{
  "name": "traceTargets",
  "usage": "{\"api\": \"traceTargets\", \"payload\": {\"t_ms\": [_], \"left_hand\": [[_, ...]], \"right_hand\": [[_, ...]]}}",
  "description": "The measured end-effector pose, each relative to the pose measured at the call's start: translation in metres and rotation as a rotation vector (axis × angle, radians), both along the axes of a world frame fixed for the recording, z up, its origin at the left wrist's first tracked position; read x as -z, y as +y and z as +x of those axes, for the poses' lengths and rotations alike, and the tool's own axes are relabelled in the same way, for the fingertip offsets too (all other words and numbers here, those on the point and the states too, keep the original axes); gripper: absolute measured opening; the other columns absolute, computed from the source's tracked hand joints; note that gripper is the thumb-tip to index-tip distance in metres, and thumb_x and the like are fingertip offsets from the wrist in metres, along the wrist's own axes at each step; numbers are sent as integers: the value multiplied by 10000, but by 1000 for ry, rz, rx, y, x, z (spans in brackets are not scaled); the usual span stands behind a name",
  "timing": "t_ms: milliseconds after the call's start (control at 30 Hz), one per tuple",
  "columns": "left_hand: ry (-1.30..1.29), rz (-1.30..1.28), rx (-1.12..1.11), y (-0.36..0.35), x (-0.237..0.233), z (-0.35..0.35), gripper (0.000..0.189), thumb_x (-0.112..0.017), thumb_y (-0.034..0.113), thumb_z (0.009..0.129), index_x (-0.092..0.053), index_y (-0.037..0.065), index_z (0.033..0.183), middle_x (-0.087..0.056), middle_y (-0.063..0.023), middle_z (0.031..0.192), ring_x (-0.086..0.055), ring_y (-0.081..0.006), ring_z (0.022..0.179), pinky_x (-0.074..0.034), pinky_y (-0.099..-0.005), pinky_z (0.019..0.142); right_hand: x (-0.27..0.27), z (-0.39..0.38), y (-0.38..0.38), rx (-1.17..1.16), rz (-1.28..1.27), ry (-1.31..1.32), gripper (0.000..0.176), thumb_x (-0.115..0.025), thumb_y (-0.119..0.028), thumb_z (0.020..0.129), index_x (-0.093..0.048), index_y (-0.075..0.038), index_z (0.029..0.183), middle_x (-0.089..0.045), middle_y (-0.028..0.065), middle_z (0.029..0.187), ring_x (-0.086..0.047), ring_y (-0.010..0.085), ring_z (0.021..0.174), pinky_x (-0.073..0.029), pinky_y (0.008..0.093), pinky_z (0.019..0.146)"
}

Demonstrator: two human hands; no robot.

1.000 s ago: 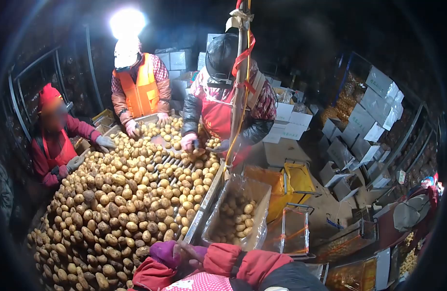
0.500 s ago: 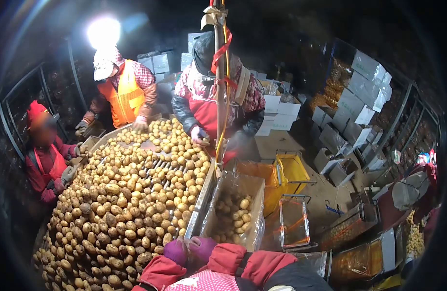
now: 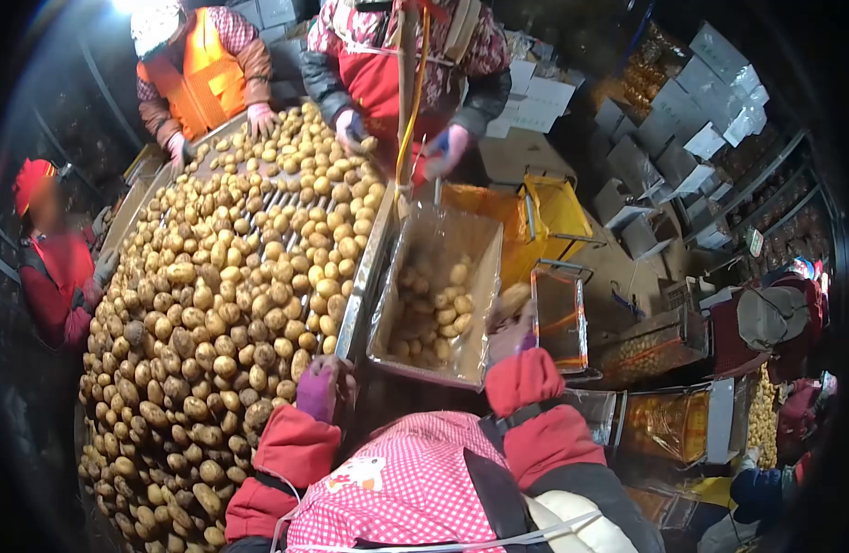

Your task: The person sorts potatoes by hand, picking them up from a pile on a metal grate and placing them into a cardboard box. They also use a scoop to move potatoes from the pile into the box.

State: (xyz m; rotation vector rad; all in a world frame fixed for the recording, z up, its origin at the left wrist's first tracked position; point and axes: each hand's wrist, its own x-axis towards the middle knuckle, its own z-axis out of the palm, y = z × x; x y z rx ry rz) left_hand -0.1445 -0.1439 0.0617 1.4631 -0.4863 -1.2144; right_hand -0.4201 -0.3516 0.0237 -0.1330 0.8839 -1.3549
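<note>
My left hand [image 3: 327,391], in a purple glove with dirty fingers, is at the near edge of the sorting table, right beside the heaped potatoes [image 3: 203,323]. Its fingers are curled, and what they may hold is hidden. To the right, my right hand [image 3: 511,334] is raised past the side of a plastic-lined box [image 3: 380,323]. A blurred, tan potato [image 3: 515,298] shows at its closed fingertips. Several loose potatoes [image 3: 443,309] lie inside the lined box.
Across the table stand a person in an orange vest [image 3: 199,74] and another in a red apron [image 3: 383,83]; a third [image 3: 51,249] is at the left. A pole [image 3: 405,101] rises beside the box. Yellow crate [image 3: 555,217], wire-framed bin [image 3: 560,313] and cartons [image 3: 682,120] stand right.
My hands were together at the table's near corner and are now apart. The right has moved right, past the lined box; the left has moved slightly left. The view has tilted down.
</note>
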Motion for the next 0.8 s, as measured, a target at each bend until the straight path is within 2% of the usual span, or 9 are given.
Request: {"api": "traceTargets", "payload": {"t_ms": [133, 333, 433, 467, 500, 600, 700, 767, 800], "left_hand": [[32, -45, -179, 0, 24, 11, 250, -497, 232, 1027, -585, 25, 1136, -684, -114, 887, -626, -160, 716, -515, -281, 653], [-99, -161, -539, 53, -8, 37, 279, -476, 130, 1026, -564, 3, 1259, -685, -149, 1078, -673, -212, 978, -545, -332, 893], [-387, -185, -720, 107, 6, 60, 288, -464, 83, 1013, -557, -16, 1268, -658, -142, 1153, -653, -202, 1032, -525, -313, 917], [-451, -232, -751, 125, 7, 65, 290, -469, 79, 1011, -563, -21, 1266, -646, -135, 1180, -638, -202, 1058, -511, -305, 919], [-607, -131, -766, 143, 5, 70, 282, -507, 72, 990, -593, -2, 1249, -653, -123, 1175, -623, -197, 1103, -496, -316, 950], [-1036, 179, -711, 180, -4, 79, 282, -599, 93, 922, -650, 47, 1196, -667, -131, 1182, -621, -255, 1138, -474, -379, 997], [-1352, 262, -490, 190, -8, 90, 345, -652, 117, 847, -650, 49, 1185, -656, -175, 1198, -626, -353, 1101, -482, -428, 980], [-1305, 256, -330, 186, -15, 93, 382, -658, 175, 836, -643, 59, 1199, -651, -183, 1204, -626, -359, 1099, -490, -447, 958], [-1262, 245, -280, 180, -14, 94, 388, -658, 193, 837, -643, 63, 1202, -651, -182, 1204, -628, -358, 1098, -493, -450, 952]], "right_hand": [[53, -10, -8, -304, 14, 102, 586, -639, -523, 912, -533, -70, 1267, -665, 93, 1072, -643, 199, 833, -553, 351, 745], [-10, 105, 52, -1026, -138, 289, 377, -613, -227, 964, -546, -18, 1270, -660, 129, 1082, -655, 181, 859, -560, 339, 823], [3, 148, 74, -1148, -814, 852, 302, -623, -195, 917, -626, -41, 1177, -675, 105, 1043, -652, 190, 845, -545, 336, 839], [-13, 170, 88, -1014, -1156, 1055, 279, -651, -175, 849, -669, -67, 1105, -676, 113, 996, -657, 262, 837, -534, 341, 817], [-55, 192, 100, -1284, -1233, 1133, 390, -717, -177, 804, -672, -113, 1186, -645, 177, 1219, -631, 342, 1107, -516, 408, 934], [-54, 254, 147, -1250, -1937, 1075, 510, -766, -290, 737, -638, -177, 1218, -524, 180, 1389, -510, 415, 1245, -391, 519, 1047], [-31, 299, 183, -1168, -2240, 1068, 582, -785, -420, 700, -626, -264, 1238, -490, 138, 1436, -429, 449, 1299, -335, 592, 1056], [-31, 319, 171, -1273, -2223, 1202, 669, -803, -465, 646, -609, -297, 1264, -478, 108, 1448, -412, 420, 1309, -307, 602, 1069], [-28, 327, 165, -1113, -2284, 1147, 539, -718, -436, 743, -604, -287, 1248, -502, 68, 1408, -432, 395, 1285, -346, 568, 1024]]}}
